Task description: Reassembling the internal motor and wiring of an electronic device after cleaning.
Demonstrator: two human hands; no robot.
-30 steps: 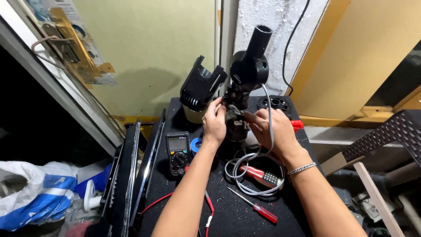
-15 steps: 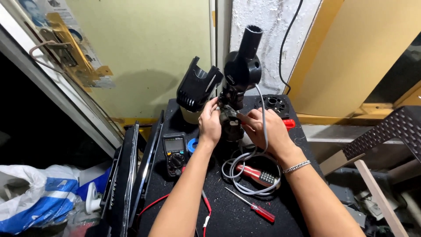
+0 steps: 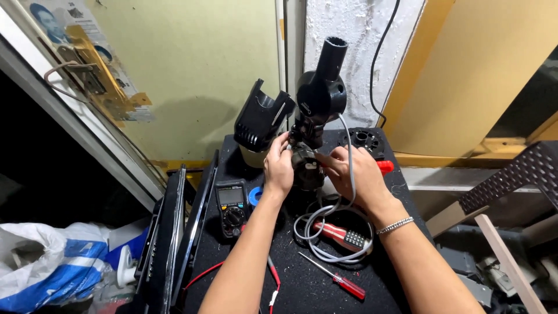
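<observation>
Two hands meet on one dismantled black appliance body standing upright on the dark worktable, and everything else sits around that hold. Well left of the grip, a white-and-blue plastic bag lies low, then flat black panels lean on edge along the table's side. Just left of and below the grip, a black multimeter lies face up with its red lead trailing away, and a blue tape roll peeks out beside the left wrist. The left hand is closed narrowly on the appliance's lower stem, fingertips pinching its left side; up and left of it leans a detached black housing shell. The right hand presses against the stem from the other side, fingers curled in; whether it pinches a small part there I cannot tell. A grey cord drops from the body past the right hand and coils below the grip around a red-handled tool. Further below lies a red screwdriver. Compared with half a second ago, both hands sit on the same spot and the body stands just as upright, so the fine work at the stem seems ongoing, not finished.
</observation>
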